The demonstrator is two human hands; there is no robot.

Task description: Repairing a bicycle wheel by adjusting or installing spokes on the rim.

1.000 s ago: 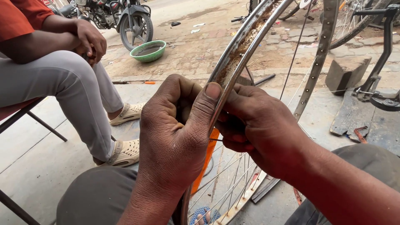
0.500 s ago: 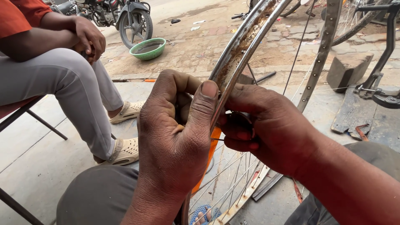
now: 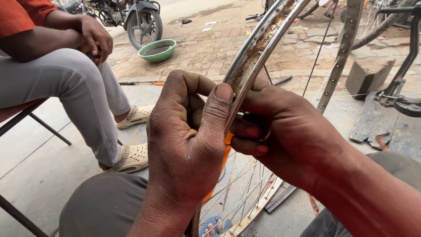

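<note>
The left hand (image 3: 186, 145) is held upright with its fingers curled and the thumb pressed straight up. The right hand (image 3: 291, 134) is brought in beside it, fingers bent inward.

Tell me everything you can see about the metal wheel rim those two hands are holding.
The wheel rim is a thin, curved hoop of shiny metal, its inner channel rusty brown and flaking. It stands on edge, running from the top of the picture down between the person's knees. Thin wire spokes fan out low down. The left hand wraps around it with the thumb pressed along its edge; the right hand grips it from the other side. An orange tool handle shows between the hands, against the rim.
</note>
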